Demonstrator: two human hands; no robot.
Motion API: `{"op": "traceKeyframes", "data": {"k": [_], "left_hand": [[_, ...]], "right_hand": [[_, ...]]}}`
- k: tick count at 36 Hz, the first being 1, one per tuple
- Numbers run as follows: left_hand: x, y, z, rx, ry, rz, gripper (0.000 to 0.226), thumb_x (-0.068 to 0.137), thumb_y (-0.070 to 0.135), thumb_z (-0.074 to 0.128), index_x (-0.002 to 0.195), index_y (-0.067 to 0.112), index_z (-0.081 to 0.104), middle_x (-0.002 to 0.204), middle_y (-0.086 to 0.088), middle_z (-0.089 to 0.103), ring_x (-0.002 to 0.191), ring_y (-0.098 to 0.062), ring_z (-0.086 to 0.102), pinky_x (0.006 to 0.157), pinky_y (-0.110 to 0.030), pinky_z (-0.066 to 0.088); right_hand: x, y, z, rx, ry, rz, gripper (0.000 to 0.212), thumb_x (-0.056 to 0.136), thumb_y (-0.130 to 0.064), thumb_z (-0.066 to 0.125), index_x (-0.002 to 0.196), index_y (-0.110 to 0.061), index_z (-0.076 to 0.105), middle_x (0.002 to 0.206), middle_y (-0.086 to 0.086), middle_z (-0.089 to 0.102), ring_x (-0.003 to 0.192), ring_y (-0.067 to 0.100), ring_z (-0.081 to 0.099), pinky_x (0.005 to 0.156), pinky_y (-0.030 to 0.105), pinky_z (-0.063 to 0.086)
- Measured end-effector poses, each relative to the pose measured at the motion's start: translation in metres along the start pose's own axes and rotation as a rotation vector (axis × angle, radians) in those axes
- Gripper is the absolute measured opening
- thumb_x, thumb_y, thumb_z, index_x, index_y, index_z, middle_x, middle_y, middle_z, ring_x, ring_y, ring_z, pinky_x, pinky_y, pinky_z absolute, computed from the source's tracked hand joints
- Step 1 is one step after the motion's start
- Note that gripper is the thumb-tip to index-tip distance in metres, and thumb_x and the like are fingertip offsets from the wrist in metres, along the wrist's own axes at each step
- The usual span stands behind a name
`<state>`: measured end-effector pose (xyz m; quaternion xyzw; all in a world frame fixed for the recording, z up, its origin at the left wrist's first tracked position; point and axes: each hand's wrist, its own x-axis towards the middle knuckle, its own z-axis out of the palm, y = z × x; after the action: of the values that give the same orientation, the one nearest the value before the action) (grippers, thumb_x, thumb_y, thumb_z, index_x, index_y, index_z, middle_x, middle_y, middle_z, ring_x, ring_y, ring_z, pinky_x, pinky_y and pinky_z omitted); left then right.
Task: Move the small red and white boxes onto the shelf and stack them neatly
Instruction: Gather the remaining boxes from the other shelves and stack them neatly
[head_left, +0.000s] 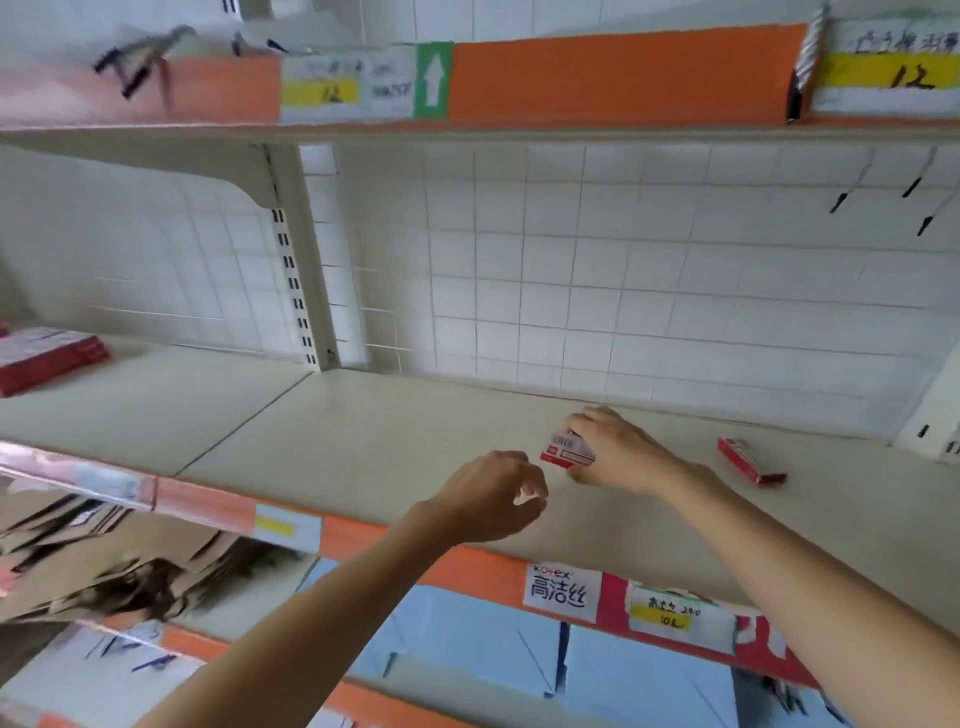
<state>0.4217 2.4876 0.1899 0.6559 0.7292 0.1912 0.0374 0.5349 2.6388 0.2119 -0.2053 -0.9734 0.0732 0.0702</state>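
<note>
My right hand (618, 452) grips a small red and white box (569, 451) just above the cream shelf (363, 431), a little right of its middle. My left hand (493, 499) hovers just left of that box with its fingers loosely curled and nothing in them. A second small red and white box (748, 461) lies flat on the shelf to the right, apart from both hands. At the far left of the shelf sits a low stack of red and white boxes (47, 356).
A white wire-grid back panel (623, 270) closes off the shelf behind. Another shelf with an orange price strip (623, 73) hangs overhead. Below the front edge are light blue packs (467, 644) and flattened cardboard (104, 561). A slotted upright (296, 270) divides the bays.
</note>
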Motion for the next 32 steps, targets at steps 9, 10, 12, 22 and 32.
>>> {"op": "traceKeyframes", "data": {"k": [9, 10, 12, 22, 32], "left_hand": [[-0.119, -0.118, -0.067, -0.012, 0.103, -0.235, 0.016, 0.087, 0.021, 0.059, 0.097, 0.016, 0.071, 0.096, -0.003, 0.065, 0.081, -0.017, 0.065, 0.075, -0.035, 0.052], [-0.135, -0.132, -0.073, -0.015, 0.111, -0.265, 0.015, 0.087, 0.020, 0.059, 0.096, 0.016, 0.071, 0.094, -0.003, 0.065, 0.080, -0.018, 0.065, 0.074, -0.036, 0.053], [-0.167, -0.158, -0.086, -0.013, 0.130, -0.316, 0.014, 0.086, 0.019, 0.059, 0.093, 0.018, 0.071, 0.092, -0.002, 0.065, 0.079, -0.017, 0.065, 0.073, -0.036, 0.053], [-0.305, -0.247, -0.146, 0.151, 0.137, -0.489, 0.021, 0.092, 0.019, 0.052, 0.104, 0.015, 0.068, 0.105, 0.001, 0.064, 0.092, -0.012, 0.060, 0.060, 0.001, 0.036], [-0.343, -0.342, -0.157, 0.111, 0.195, -0.602, 0.015, 0.091, 0.027, 0.054, 0.098, 0.022, 0.066, 0.097, 0.007, 0.063, 0.083, -0.006, 0.059, 0.070, -0.032, 0.056]], "right_hand": [[0.078, -0.164, 0.028, 0.041, 0.007, -0.236, 0.045, 0.082, -0.026, 0.064, 0.122, -0.011, 0.051, 0.117, 0.005, 0.050, 0.114, 0.019, 0.042, 0.094, 0.031, 0.038], [0.087, -0.184, 0.033, 0.047, 0.011, -0.270, 0.046, 0.081, -0.025, 0.064, 0.123, -0.011, 0.051, 0.117, 0.005, 0.050, 0.114, 0.020, 0.042, 0.094, 0.028, 0.036], [0.103, -0.224, 0.045, 0.060, 0.021, -0.329, 0.046, 0.081, -0.026, 0.065, 0.123, -0.010, 0.051, 0.116, 0.005, 0.051, 0.113, 0.020, 0.043, 0.091, 0.025, 0.033], [0.166, -0.402, 0.101, 0.236, -0.054, -0.516, 0.052, 0.081, -0.029, 0.069, 0.127, -0.014, 0.051, 0.119, 0.004, 0.053, 0.115, 0.019, 0.046, 0.094, 0.030, 0.039], [0.259, -0.473, 0.128, 0.250, -0.088, -0.569, 0.047, 0.083, -0.034, 0.067, 0.122, -0.013, 0.052, 0.114, 0.004, 0.052, 0.111, 0.018, 0.046, 0.091, 0.032, 0.041]]}}
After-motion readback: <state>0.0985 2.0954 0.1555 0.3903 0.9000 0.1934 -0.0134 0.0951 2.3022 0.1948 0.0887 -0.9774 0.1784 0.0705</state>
